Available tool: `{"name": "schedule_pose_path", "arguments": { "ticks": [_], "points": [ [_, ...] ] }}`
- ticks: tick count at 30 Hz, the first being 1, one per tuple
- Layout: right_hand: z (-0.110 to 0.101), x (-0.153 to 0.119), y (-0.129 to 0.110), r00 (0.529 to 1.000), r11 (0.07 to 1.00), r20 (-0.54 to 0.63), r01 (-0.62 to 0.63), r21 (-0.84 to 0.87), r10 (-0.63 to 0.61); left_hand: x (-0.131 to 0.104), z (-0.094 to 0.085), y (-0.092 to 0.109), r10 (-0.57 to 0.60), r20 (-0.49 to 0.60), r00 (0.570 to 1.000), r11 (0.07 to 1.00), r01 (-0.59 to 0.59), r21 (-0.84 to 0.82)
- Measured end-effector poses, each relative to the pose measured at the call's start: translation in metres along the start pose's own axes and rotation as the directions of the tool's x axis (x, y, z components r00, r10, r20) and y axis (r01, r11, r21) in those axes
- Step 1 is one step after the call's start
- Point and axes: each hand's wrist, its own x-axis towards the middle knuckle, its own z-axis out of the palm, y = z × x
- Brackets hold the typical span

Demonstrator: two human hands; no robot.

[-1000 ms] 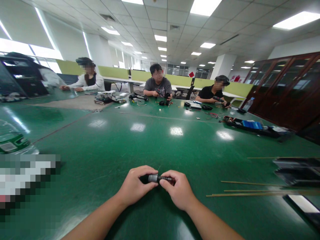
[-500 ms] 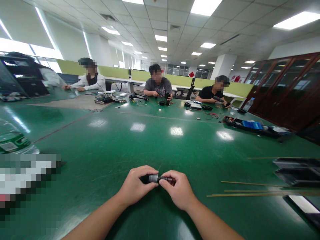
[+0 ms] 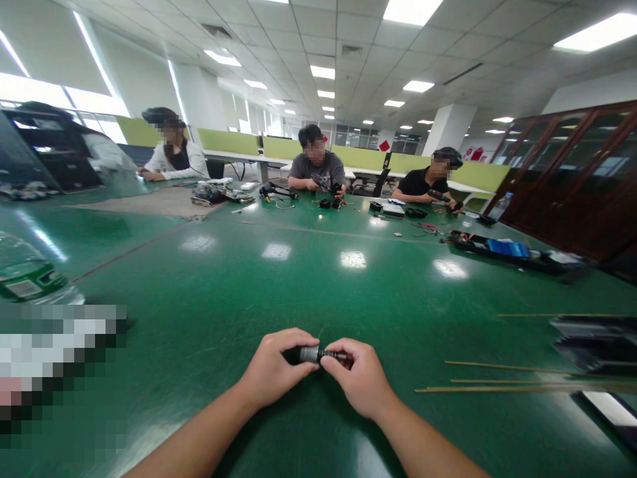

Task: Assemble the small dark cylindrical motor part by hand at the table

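My left hand (image 3: 279, 364) is closed round a short grey metal cylinder (image 3: 309, 354), pinching it between thumb and fingers. My right hand (image 3: 361, 375) grips a thin dark ridged shaft (image 3: 334, 354) from the other side, with thumb and forefinger on it. Cylinder and shaft lie end to end in one line, just above the green table (image 3: 318, 292). I cannot tell whether they are joined. My fingers hide parts of both pieces.
Thin yellowish rods (image 3: 497, 390), dark elongated parts (image 3: 597, 342) and a phone-like slab (image 3: 610, 408) lie to the right. On the left are a large clear bottle (image 3: 34, 279) and a pixelated flat object (image 3: 54, 352). Co-workers sit across, near a long black tray (image 3: 517, 255).
Both hands keep their hold, and the two pieces look almost unchanged. The view has shifted slightly. At the far left, a co-worker has leaned a little to the left.
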Motion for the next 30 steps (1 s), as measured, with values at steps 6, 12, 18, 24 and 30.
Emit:
{"name": "schedule_pose_path", "arguments": {
  "ticks": [6,12,18,24,30],
  "points": [
    [0.0,-0.0007,-0.0011,1.0,1.0,0.001,-0.008,0.01,0.008,0.0002,-0.0003,0.0011,0.004,-0.001,1.0,1.0,-0.004,-0.001],
    [-0.0012,-0.001,-0.002,1.0,1.0,0.003,-0.011,0.027,0.01,0.0001,-0.0022,0.0047,0.005,0.011,1.0,1.0,-0.005,0.012],
    [-0.0017,-0.0027,-0.0007,1.0,1.0,0.004,-0.009,0.025,0.009,0.0004,-0.0022,0.0064,-0.006,0.008,1.0,1.0,0.005,0.02],
    [-0.0023,-0.0026,-0.004,1.0,1.0,-0.002,-0.005,0.026,0.005,0.0002,-0.0029,0.0076,-0.006,0.006,1.0,1.0,0.005,0.013],
    [-0.0009,-0.0024,-0.0024,1.0,0.999,-0.005,-0.007,0.037,0.007,0.0006,-0.0037,0.0082,-0.013,0.013,1.0,1.0,0.013,0.009]
  ]
}}
